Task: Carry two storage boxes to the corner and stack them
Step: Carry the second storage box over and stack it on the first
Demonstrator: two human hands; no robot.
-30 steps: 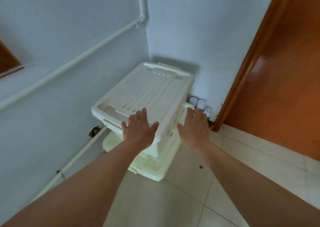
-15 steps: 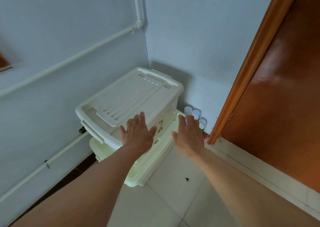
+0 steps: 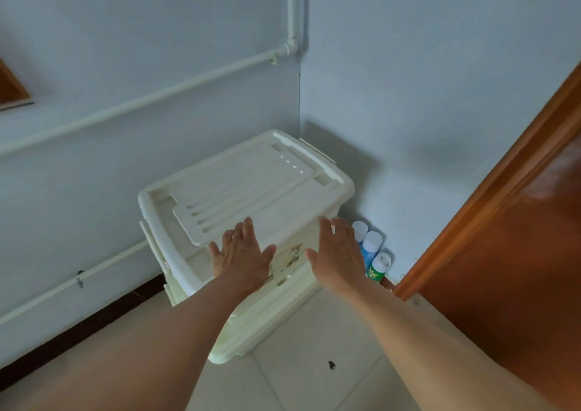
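Two cream-white plastic storage boxes stand stacked in the room corner. The upper box (image 3: pixel 245 184) has a ribbed lid and sits on the lower box (image 3: pixel 251 325), whose rim sticks out at the front. My left hand (image 3: pixel 240 258) hovers with spread, straight fingers over the near edge of the upper lid; whether it touches is unclear. My right hand (image 3: pixel 338 253) is held open beside the upper box's right side, fingers straight, holding nothing.
Three small bottles with white caps (image 3: pixel 372 250) stand on the floor against the wall, right of the boxes. A brown wooden door and frame (image 3: pixel 509 228) fills the right. White pipes (image 3: pixel 176 87) run along the left wall. Pale floor tiles (image 3: pixel 314 363) lie in front.
The view has shifted so the stack sits nearer the middle. Both hands stay open and have drawn slightly apart near the upper box's front edge.
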